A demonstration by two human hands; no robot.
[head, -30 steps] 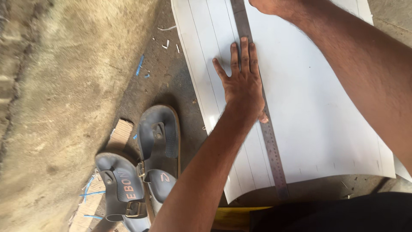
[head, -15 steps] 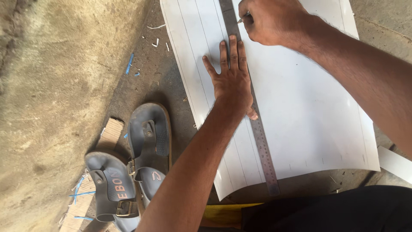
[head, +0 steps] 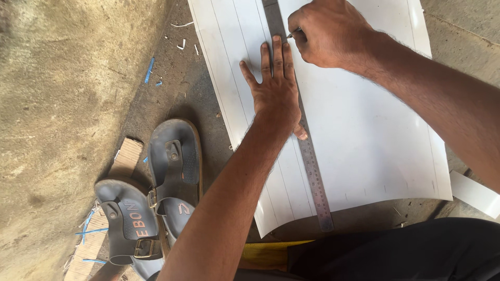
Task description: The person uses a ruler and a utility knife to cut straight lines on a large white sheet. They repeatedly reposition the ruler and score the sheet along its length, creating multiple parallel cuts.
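the white sheet (head: 359, 130) lies flat on the dusty ground, and i take it as the landmark for all places here. it looks thin, light and smooth, perhaps a plastic or laminate board, with a small shine. its near edge bends up a little, so i judge it is flexible and would flop if lifted by one corner; better to hold it by two opposite edges. the surface seems slippery, so a thing laid on it may slide unless it is pressed down. thin straight lines run along its length on the left part, and small tick marks stand near the near edge.

a long steel ruler (head: 312, 171) lies on the sheet, along its length, and its near end passes over the near edge. it is narrow, stiff and grey, with fine graduations. the left hand (head: 276, 91) presses flat on the sheet and on the ruler, fingers stretched and open, the thumb touching the ruler's right side; it grips nothing, only holds down. the right hand (head: 328, 34) is at the far part of the sheet, just beside the ruler's right edge, closed as a fist around a small thin tool (head: 289, 35); only its tip shows, so i cannot tell if it is a pencil or a blade.

left of the sheet, on the ground, lie two grey sandals (head: 156, 192) of rubbery material with metal buckles, and small blue scraps (head: 149, 69). right of the sheet lies a white strip (head: 476, 193).
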